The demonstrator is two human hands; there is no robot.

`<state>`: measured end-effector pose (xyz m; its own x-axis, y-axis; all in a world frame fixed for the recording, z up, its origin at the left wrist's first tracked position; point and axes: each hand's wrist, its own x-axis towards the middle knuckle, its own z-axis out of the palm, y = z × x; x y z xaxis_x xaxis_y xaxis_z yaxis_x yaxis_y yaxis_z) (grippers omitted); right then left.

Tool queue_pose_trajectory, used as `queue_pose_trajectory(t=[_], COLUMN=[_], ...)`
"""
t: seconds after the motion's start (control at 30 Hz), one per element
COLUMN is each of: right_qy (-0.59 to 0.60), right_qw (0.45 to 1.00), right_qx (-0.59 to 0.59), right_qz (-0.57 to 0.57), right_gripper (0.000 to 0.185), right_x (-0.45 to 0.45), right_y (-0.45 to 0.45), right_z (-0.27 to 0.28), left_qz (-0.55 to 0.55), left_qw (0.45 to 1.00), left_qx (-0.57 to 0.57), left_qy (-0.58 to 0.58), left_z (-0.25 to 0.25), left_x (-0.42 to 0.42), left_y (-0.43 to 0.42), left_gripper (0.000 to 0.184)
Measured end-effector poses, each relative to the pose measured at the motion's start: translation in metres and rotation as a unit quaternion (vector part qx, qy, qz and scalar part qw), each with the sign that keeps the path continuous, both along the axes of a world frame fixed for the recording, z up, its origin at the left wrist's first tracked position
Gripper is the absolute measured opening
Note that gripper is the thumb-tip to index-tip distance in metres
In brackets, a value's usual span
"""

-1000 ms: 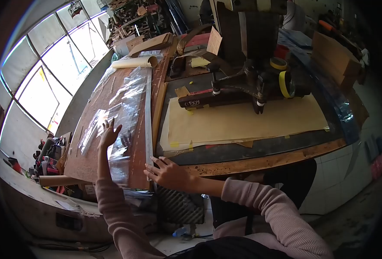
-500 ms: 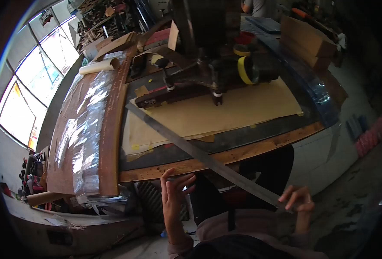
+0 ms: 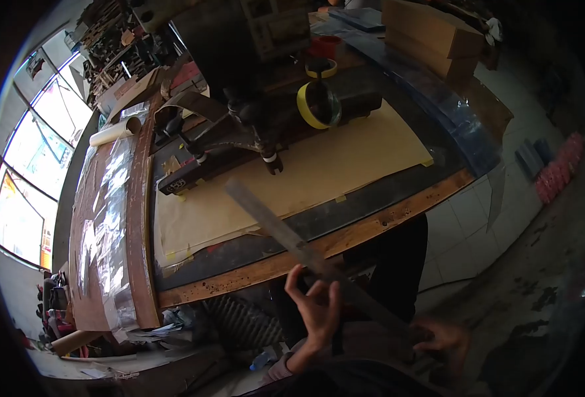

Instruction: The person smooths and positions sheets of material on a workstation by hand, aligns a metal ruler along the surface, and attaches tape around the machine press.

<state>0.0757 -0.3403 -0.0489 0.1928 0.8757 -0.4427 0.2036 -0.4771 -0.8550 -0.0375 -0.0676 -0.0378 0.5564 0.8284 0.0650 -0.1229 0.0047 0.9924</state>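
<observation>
A long, flat grey metal strip [image 3: 269, 221], like a steel ruler though no markings show, slants from above the table down toward my body. My right hand [image 3: 443, 336] is closed around its near end, at the lower right. Beside the strip's middle is my left hand [image 3: 315, 308], fingers apart and slightly bent; whether the fingertips touch the metal I cannot tell. Under the far tip lies a large tan paper sheet [image 3: 352, 162] on the dark table surface [image 3: 206, 260].
A dark machine with clamp arms [image 3: 252, 135] stands over the sheet, with a yellow tape roll [image 3: 313, 109] on it. The table has a wooden front edge [image 3: 372, 239]. A plastic-covered board [image 3: 110, 231] is at left, a cardboard box [image 3: 431, 33] at back right.
The strip's far end has lifted off the sheet's left side and swung nearer to me. My left hand has moved right, up to the strip. The view has shifted.
</observation>
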Motion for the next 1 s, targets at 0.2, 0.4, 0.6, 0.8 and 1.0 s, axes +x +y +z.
queue_pose_trajectory(t=[0.2,0.4,0.6,0.8,1.0], right_qy=[0.003,-0.142,-0.332,-0.385,-0.496], right_qw=[0.994,0.960,0.887,0.843,0.782], right_qx=[-0.082,-0.036,0.031,-0.048,-0.080], right_qz=[-0.066,-0.238,-0.321,-0.372,-0.368], right_gripper=[0.065,0.061,0.043,0.043,0.045], right_x=[-0.012,-0.039,-0.056,-0.090,-0.109], right_y=[-0.022,0.015,0.056,0.090,0.120], right_z=[0.017,0.098,0.098,0.100,0.095], left_qz=[-0.181,-0.317,-0.267,-0.287,-0.400], left_qw=[0.981,0.931,0.942,0.890,0.869], left_qx=[0.074,0.144,0.205,0.301,0.209], left_qy=[-0.002,0.108,0.000,0.186,0.201], left_z=[0.005,0.017,-0.020,-0.235,-0.358], left_x=[0.041,0.061,0.045,0.016,0.002], left_y=[-0.031,-0.003,0.007,0.023,0.049], left_gripper=[0.065,0.054,0.045,0.038,0.038])
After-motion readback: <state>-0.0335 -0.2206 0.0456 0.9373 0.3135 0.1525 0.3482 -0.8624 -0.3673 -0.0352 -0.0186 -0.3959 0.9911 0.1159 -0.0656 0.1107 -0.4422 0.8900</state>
